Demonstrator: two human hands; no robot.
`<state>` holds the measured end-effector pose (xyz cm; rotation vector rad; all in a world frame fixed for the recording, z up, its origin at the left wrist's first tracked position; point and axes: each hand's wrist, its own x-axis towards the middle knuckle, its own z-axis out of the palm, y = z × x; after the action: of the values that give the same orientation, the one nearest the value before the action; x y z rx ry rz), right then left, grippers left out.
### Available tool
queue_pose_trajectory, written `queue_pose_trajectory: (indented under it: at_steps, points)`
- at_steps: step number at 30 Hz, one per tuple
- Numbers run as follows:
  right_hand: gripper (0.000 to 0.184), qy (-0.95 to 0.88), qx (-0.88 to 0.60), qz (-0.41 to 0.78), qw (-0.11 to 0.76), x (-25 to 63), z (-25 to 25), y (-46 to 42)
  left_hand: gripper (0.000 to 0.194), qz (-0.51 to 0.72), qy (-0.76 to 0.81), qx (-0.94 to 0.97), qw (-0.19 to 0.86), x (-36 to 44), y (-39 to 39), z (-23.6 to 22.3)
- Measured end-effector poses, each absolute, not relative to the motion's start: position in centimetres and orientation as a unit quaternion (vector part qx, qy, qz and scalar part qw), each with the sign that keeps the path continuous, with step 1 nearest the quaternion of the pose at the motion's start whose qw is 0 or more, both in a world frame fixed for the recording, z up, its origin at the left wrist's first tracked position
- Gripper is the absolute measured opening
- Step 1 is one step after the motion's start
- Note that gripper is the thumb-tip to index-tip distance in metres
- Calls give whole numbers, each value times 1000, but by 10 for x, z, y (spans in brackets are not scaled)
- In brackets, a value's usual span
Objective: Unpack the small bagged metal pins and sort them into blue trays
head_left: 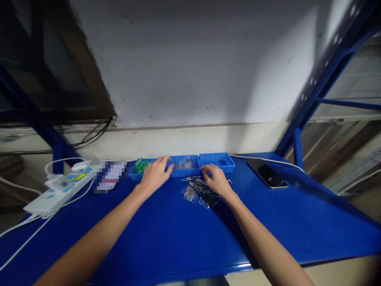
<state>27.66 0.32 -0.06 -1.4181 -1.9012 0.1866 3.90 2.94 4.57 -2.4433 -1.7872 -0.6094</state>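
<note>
My left hand (156,172) is over the front of the blue bins, thumb and fingers apart, with nothing visible in it. Beside it, green items (141,166) lie in the left blue bin (134,177), and clear plastic bags (186,162) fill part of the middle bin (182,173). My right hand (217,179) hovers at the front of the right blue bin (228,167), fingers bent and slightly apart. Below that hand lies a loose pile of thin metal rods (196,184), partly hidden by it. Small clear bags (191,194) with tiny parts lie against the pile.
A dark phone (268,173) lies to the right on the blue table (166,234). On the left are a white power strip (56,194) with cables and a blurred-out item (109,176). Blue rack posts (297,147) and a wall (190,79) bound the back.
</note>
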Motion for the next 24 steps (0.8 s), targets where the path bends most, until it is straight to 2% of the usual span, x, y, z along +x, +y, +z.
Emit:
queue_pose_trajectory:
  at_steps: [3, 6, 9, 13, 16, 19, 21, 24]
  points:
    - [24, -740, -552, 76, 377, 276, -6, 5, 41, -169, -564, -803, -89, 58, 8, 16]
    - [24, -743, -549, 71, 376, 271, -9, 3, 33, -149, -552, -791, -218, 68, 3, -7]
    - [26, -746, -547, 47, 377, 263, -10, -3, 21, -233, -530, -748, -324, 63, 4, -14]
    - [29, -740, -528, 67, 411, 248, -9, -12, 22, -394, -500, -648, -418, 48, -1, -8]
    - [27, -686, -524, 198, 464, 235, -8, -18, 19, -474, -482, -613, -410, 46, -6, -6]
    - [20, -594, -488, 436, 468, 222, -5, -24, 8, -514, -425, -668, -329, 52, -13, -6]
    - [23, -543, -434, 544, 469, 216, -2, -26, 7, -504, -387, -727, -261, 57, -18, -5]
    - [28, -537, -423, 526, 506, 213, 0, -28, 18, -463, -361, -785, -199, 59, -25, -1]
